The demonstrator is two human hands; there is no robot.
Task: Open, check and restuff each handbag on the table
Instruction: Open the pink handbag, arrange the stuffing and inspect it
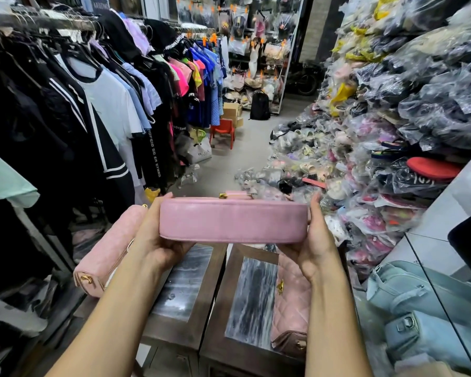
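Above two marble-topped side tables (pixel 185 281) in a crowded clothing shop, a pink handbag (pixel 233 221) is held in the air, with its base toward the viewer and its gold clasp (pixel 223 196) on the far top edge. The left hand (pixel 158 240) and right hand (pixel 316 240) each clasp one end, thumbs up the near side, fingers apparently curled behind and out of sight. Held only by its ends and tipped over, the bag could slip, or shed its stuffing if the flap is unlatched, onto the floor beyond. A quilted pink handbag (pixel 104 257) lies at the left table's edge beneath the left forearm, and a second quilted handbag (pixel 291 303) on the right table, crowding any set-down spot. A clothes rack (pixel 93 104) hems in the left side; a heap of plastic-wrapped goods (pixel 392 131) and pale blue bags (pixel 408 292) hem in the right.
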